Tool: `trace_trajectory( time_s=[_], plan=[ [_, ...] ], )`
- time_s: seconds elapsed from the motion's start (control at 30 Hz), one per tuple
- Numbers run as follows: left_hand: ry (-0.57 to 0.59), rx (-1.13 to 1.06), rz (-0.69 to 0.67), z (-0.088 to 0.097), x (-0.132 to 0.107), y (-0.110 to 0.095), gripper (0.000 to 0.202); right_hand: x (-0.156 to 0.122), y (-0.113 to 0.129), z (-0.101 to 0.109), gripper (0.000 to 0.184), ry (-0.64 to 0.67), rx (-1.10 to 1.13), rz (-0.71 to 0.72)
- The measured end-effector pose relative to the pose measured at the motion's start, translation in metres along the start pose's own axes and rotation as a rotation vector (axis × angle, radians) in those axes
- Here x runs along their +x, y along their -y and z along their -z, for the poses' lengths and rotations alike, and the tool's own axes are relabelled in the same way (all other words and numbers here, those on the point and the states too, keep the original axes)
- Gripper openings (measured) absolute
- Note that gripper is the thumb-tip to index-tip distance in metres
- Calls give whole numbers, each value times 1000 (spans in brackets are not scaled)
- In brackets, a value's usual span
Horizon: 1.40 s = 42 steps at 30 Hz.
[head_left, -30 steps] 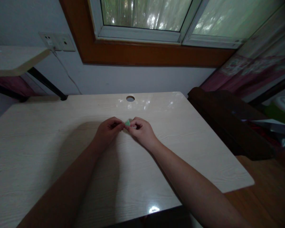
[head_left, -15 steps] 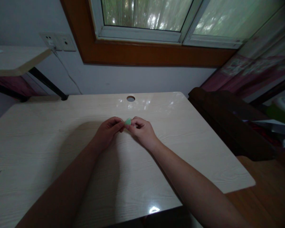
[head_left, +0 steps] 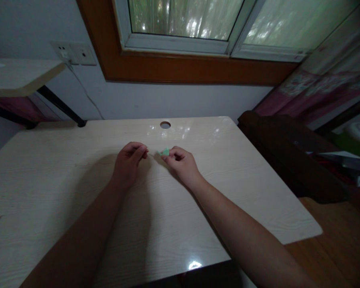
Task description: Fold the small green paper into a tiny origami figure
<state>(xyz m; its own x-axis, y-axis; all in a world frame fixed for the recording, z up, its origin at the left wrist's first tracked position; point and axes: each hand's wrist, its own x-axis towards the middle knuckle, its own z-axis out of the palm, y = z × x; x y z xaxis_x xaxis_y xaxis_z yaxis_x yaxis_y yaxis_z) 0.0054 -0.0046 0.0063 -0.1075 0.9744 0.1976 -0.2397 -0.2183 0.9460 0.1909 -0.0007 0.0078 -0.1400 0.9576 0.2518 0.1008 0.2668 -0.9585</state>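
Note:
A small light-green piece (head_left: 165, 152) sticks out to the left from between the fingertips of my right hand (head_left: 181, 162). It is too small for me to tell its kind; a narrow tip on it points toward my other hand. My left hand (head_left: 130, 160) is a short way to the left, thumb and fingers pinched together. Something thin and faint seems to extend from its fingertips, but I cannot make out what it is. Both hands are over the pale wood-grain table (head_left: 180, 224), with a gap between them.
Near the table's back edge is a round cable hole (head_left: 165, 125). A raised shelf (head_left: 24, 76) on black legs stands at the back left, by a wall socket (head_left: 73, 53) with a white cord. Behind is a window (head_left: 183, 24); to the right, a dark wooden piece of furniture (head_left: 288, 156).
My left hand has drawn away to the left, off the green piece. My right hand has shifted slightly right with the piece, and a gap now shows between the hands.

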Motion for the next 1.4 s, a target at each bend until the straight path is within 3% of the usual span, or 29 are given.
trace_trajectory(
  time_s=[0.27, 0.43, 0.73, 1.1, 1.4],
  plan=[
    [207, 238, 15, -8, -5, -4, 19, 0, 2, -1, 19, 51, -69, 55],
    [204, 270, -6, -6, -5, -4, 19, -1, 5, 1, 22, 94, -150, 88],
    [217, 156, 9, -2, -8, -5, 13, -1, 8, -1, 24, 138, -48, 62],
    [250, 310, -30, -9, -6, -11, 21, 0, 4, -2, 31, 121, -11, -12],
    [316, 62, 120, -6, -6, -2, 22, 0, 9, -1, 33, 226, 120, -62]
  ],
)
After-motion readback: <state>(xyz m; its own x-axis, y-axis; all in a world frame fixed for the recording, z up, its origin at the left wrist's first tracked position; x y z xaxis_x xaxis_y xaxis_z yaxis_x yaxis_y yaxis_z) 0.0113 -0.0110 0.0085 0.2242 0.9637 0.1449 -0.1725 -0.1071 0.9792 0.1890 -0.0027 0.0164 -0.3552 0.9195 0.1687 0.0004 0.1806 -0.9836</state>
